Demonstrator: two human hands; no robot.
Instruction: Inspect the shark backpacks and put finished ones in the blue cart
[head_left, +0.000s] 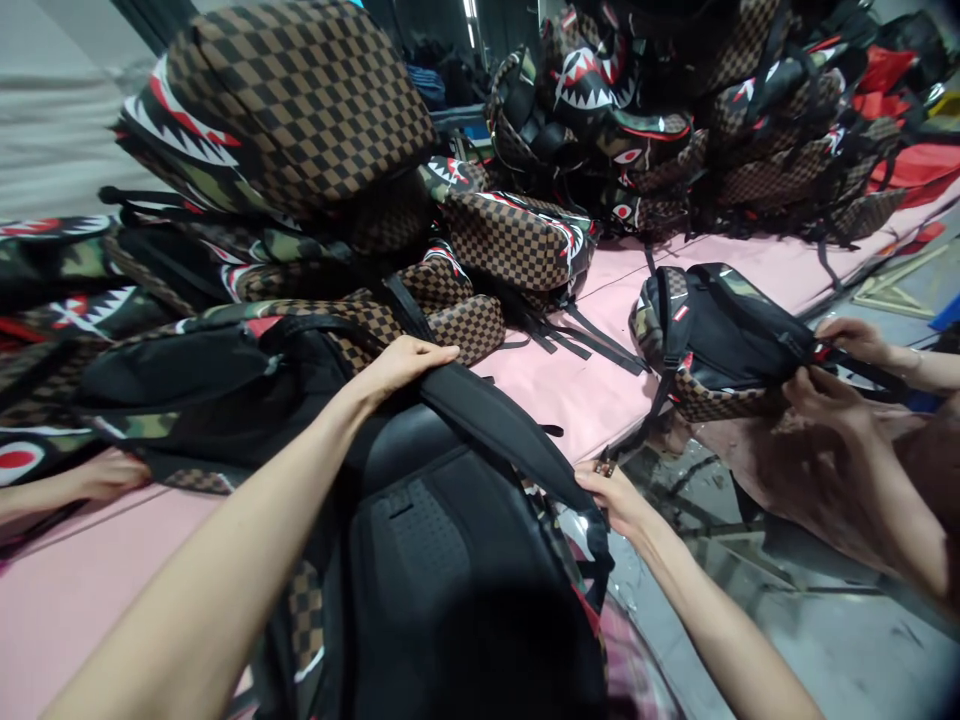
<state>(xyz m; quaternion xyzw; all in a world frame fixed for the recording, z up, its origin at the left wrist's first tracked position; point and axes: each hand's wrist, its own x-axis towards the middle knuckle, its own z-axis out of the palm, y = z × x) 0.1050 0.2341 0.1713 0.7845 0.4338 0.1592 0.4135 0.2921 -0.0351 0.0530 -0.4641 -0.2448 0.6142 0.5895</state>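
Observation:
A black backpack [420,540] stands close in front of me, its padded back panel facing me. Its padded shoulder strap [502,415] stretches from the top toward the right. At the strap's upper end, my left hand [405,368] is closed on it with the thumb lying along the edge. My right hand [611,495] grips the same strap near its lower end, with something small and brown-patterned at the fingers that I cannot make out. Brown-and-black checks and camouflage show along the bag's sides. The lower part of the panel is in dark shadow.
Checkered backpacks [315,110] with shark-mouth prints are piled on the pink table [600,390], left and back. On the right, a co-worker's hands [832,390] hold another backpack [750,330]. Another person's hand [112,475] touches a bag at left.

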